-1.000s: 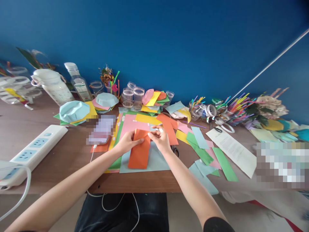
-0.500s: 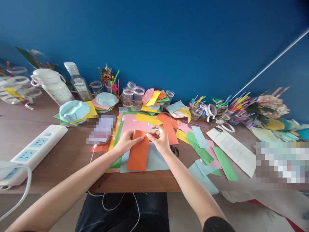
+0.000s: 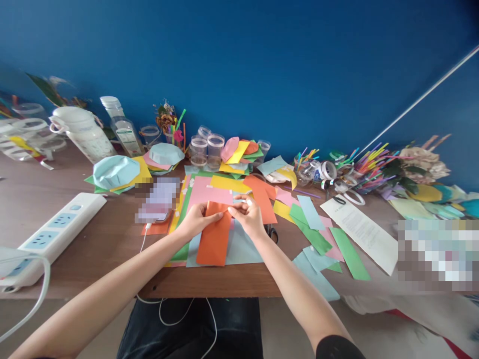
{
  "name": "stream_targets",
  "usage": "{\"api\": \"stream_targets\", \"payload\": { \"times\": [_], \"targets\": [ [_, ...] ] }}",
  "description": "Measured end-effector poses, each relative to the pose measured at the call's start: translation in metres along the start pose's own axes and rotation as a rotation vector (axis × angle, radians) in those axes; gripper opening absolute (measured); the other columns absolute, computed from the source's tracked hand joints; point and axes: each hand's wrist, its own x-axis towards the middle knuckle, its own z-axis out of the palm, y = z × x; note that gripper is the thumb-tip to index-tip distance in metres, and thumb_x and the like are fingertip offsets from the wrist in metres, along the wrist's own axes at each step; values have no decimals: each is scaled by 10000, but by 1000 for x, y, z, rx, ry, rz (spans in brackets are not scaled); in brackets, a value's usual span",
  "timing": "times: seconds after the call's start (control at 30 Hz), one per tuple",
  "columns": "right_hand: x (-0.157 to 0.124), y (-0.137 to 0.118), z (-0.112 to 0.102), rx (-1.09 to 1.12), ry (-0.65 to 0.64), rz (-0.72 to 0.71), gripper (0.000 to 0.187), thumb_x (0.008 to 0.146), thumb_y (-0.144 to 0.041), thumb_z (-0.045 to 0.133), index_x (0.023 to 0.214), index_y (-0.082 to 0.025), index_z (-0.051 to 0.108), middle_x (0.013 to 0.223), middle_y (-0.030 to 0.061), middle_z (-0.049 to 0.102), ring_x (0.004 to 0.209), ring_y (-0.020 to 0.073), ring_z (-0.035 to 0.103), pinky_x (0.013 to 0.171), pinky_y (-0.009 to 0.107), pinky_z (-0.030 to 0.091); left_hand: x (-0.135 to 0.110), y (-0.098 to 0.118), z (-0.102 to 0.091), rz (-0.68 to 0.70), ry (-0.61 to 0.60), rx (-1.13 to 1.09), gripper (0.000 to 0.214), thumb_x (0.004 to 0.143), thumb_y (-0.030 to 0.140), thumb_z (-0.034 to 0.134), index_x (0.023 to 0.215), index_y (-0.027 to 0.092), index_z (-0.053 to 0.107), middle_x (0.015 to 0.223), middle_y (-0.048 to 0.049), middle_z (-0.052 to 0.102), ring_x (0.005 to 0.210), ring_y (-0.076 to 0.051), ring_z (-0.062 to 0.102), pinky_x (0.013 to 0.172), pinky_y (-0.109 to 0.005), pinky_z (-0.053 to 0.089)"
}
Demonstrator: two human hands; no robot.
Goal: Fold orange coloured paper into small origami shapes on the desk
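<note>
A hard pinch could crease or tear the orange paper strip (image 3: 214, 242), and a careless sideways move could catch the scissors (image 3: 272, 234) just beside the right hand (image 3: 247, 217). Both forearms (image 3: 295, 284) angle in from the counter's (image 3: 209, 281) front edge. The right fingertips and left hand (image 3: 196, 222) grip the strip's top end; it lies on a pale blue sheet (image 3: 245, 252) mid-counter.

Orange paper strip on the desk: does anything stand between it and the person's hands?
Nothing visible does: the left hand and right hand are both at the strip's top end, fingers on the orange paper strip, with nothing between.
</note>
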Motion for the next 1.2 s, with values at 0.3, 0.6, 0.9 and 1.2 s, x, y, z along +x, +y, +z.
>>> {"api": "stream_targets", "payload": {
  "times": [0.3, 0.6, 0.9, 1.2],
  "targets": [
    [-1, -3, 1, 23, 8, 10, 378, 689, -378, 711, 984, -235, 522, 740, -23, 646, 633, 129, 633, 663, 288, 543, 0, -1, 0, 10, 4, 23, 405, 694, 479, 705, 891, 132, 632, 825, -68, 695, 703, -205, 655, 584, -278, 504],
    [-1, -3, 1, 54, 2, 11, 376, 685, -362, 723, 980, -233, 527, 735, -26, 650, 638, 129, 642, 669, 284, 545, -1, 0, 0, 7, -1, 26, 394, 702, 477, 700, 884, 136, 626, 811, -63, 687, 692, -200, 649, 582, -273, 496],
    [0, 1, 0, 76, 7, 0, 372, 682, -348, 735, 976, -227, 543, 728, -30, 659, 633, 118, 644, 646, 254, 542, -1, 0, 0, -7, 10, 17, 381, 690, 469, 712, 843, 130, 627, 773, -57, 672, 660, -184, 632, 553, -249, 468],
    [0, 0, 0, 67, -1, 5, 365, 690, -357, 728, 976, -227, 541, 734, -26, 654, 643, 123, 650, 658, 266, 547, -1, 0, 1, -8, 22, 33, 391, 681, 471, 710, 854, 129, 631, 770, -57, 680, 662, -193, 638, 560, -262, 478]
  ]
}}
